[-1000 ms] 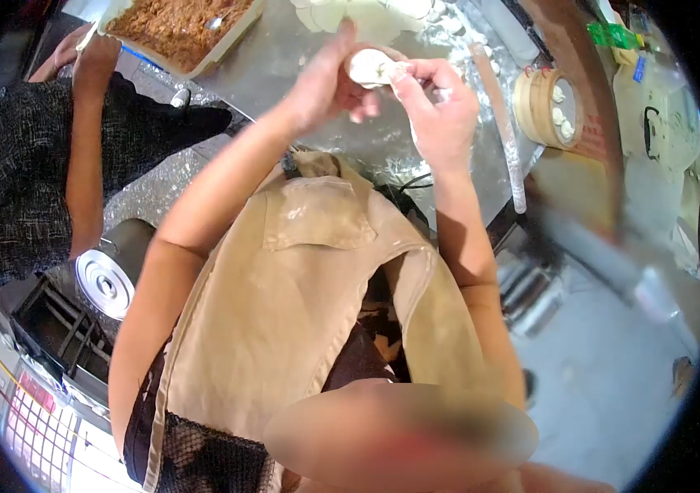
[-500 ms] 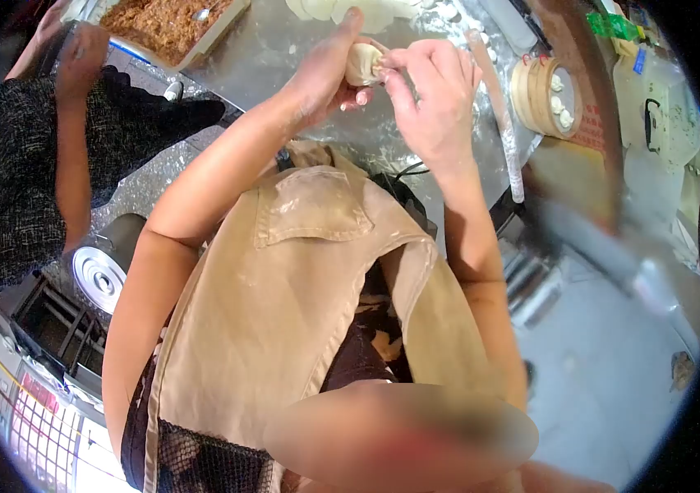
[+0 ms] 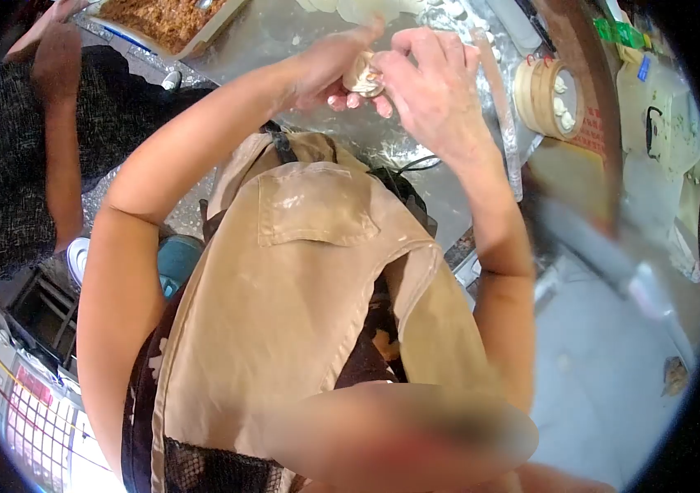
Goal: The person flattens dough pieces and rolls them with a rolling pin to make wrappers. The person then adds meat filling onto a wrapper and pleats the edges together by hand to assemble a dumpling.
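Note:
A small round dough piece (image 3: 361, 76) with gathered folds rests in my left hand (image 3: 327, 72), whose fingers curl beneath and around it. From the right, my right hand (image 3: 435, 86) pinches the dough's edge between thumb and fingers. Both hands are above the floury metal table (image 3: 276, 37). Thin pale wrappers (image 3: 358, 10) lie at the table's far side, partly behind my hands. A tray of orange-brown filling (image 3: 165, 20) stands at the upper left, with a spoon in it.
A floured rolling stick (image 3: 500, 115) lies right of my hands. Beyond it a bamboo steamer (image 3: 537, 97) holds several small white dumplings (image 3: 561, 107). At the left stands another person in dark speckled clothing (image 3: 1, 164). A lidded pot (image 3: 77, 259) is low at the left.
My right hand has shifted over the dough, whose top is now more gathered. My elbows have spread outward. The other person's arm has moved slightly left.

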A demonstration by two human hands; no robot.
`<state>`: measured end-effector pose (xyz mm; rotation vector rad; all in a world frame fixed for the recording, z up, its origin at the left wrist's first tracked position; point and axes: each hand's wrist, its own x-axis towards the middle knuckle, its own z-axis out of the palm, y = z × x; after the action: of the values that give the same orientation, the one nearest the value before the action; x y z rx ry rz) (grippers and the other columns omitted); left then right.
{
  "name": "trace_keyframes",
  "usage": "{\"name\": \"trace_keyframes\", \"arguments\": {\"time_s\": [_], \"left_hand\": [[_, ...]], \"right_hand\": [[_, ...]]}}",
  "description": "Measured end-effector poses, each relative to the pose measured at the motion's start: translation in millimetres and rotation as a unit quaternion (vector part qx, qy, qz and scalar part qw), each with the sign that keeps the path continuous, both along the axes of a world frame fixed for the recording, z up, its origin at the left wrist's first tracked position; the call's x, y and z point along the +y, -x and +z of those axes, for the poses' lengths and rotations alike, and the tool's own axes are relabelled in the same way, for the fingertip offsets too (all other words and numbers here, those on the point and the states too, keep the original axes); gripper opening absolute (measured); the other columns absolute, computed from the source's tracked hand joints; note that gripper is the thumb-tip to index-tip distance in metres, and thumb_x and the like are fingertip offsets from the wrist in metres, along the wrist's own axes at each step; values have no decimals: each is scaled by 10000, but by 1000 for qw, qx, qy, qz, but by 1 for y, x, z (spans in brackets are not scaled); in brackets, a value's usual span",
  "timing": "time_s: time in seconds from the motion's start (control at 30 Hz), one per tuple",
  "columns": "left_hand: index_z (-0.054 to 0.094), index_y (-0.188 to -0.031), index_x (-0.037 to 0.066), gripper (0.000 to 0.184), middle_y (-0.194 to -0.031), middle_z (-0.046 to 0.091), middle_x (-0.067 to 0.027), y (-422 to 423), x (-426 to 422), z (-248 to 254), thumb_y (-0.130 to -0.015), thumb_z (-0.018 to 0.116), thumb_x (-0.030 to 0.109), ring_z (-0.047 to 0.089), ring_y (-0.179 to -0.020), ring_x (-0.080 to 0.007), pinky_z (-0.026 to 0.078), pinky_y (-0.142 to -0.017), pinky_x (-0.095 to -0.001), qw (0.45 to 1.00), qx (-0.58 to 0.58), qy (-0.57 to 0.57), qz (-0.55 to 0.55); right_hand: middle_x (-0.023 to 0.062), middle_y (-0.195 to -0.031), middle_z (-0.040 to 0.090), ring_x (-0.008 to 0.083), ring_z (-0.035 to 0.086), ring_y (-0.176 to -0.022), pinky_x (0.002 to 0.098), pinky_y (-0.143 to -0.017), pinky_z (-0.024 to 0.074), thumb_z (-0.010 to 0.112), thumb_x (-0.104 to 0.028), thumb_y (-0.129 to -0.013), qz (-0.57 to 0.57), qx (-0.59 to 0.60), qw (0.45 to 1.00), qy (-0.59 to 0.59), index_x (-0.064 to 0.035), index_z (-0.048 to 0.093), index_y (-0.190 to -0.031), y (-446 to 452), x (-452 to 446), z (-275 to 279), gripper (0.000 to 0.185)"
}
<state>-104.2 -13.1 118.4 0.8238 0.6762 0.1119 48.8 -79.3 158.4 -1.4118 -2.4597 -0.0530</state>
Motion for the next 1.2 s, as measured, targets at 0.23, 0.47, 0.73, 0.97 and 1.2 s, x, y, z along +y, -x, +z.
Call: {"name": "trace_keyframes", "arguments": {"time_s": [0.23, 0.47, 0.73, 0.97, 1.2], "left_hand": [[555, -898, 61, 584, -725, 618, -61, 2, 1, 4, -925, 272, 571, 493, -497, -94, 354, -398, -210, 999, -16, 30, -12], [564, -969, 9, 549, -813, 603, -82, -3, -8, -42, -964, 273, 475, 590, -675, -138, 468, -518, -235, 953, -151, 177, 195], [528, -1057, -22, 541, -945, 592, -113, -24, -13, -36, -981, 239, 429, 591, -877, -217, 503, -840, -359, 931, -92, 135, 326], [550, -974, -7, 510, -896, 602, -93, -22, -10, -44, -973, 291, 433, 606, -811, -180, 527, -725, -309, 941, -92, 111, 305], [555, -953, -3, 456, -863, 614, -86, -14, -3, -42, -975, 327, 392, 614, -796, -172, 530, -703, -303, 957, -83, 139, 241]], "right_hand": [[-21, -936, 498, 181, 467, -936, 358, -794, 322, 664, -179, -652, 63, -16, 998, 8, -167, 617, -860, -8, 12, -2, 214], [34, -781, 583, 191, 552, -764, 317, -713, 400, 677, -139, -744, -144, 358, 911, 147, -99, 682, -855, -4, 7, 2, 117], [3, -708, 555, 204, 532, -717, 338, -691, 388, 716, -192, -662, -289, 277, 915, -53, -104, 648, -709, 30, -1, -51, 120], [12, -716, 538, 222, 517, -731, 353, -697, 392, 683, -133, -659, -217, 223, 949, -55, -107, 620, -698, 22, 6, -61, 79], [12, -769, 544, 205, 517, -772, 348, -696, 392, 690, -117, -631, -113, 134, 984, -32, -100, 607, -726, 10, 6, -37, 128]]}}
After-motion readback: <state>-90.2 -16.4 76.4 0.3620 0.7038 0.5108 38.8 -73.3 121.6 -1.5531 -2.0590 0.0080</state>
